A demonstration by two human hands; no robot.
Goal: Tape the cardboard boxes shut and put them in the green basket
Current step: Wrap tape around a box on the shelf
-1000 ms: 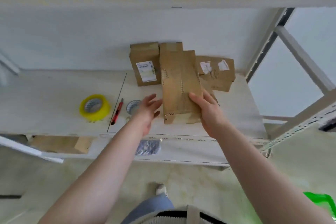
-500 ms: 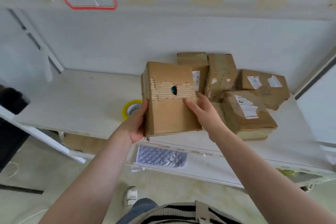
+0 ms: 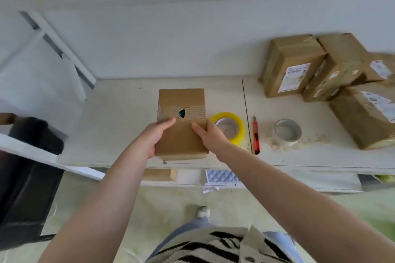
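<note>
A brown cardboard box (image 3: pixel 181 102) with a torn strip and a small dark hole in its top rests on the white shelf (image 3: pixel 119 117) near the front edge. My left hand (image 3: pixel 156 134) grips its left side and my right hand (image 3: pixel 208 132) grips its right side. Just right of the box lies a yellow tape roll (image 3: pixel 229 127), partly hidden behind my right hand. A clear tape roll (image 3: pixel 287 131) sits further right. Several other cardboard boxes (image 3: pixel 290 66) are piled at the shelf's right end. The green basket is not in view.
A red utility knife (image 3: pixel 256 135) lies between the two tape rolls. A black bin (image 3: pixel 25 175) stands on the floor at the left. A lower shelf holds a cardboard piece (image 3: pixel 160 174) and a bubble mailer (image 3: pixel 222 177). White shelf posts (image 3: pixel 59 49) rise at the left.
The box was lifted off the pile at the right, carried left in both hands, and now rests flat on the shelf left of the yellow tape. My view swung left.
</note>
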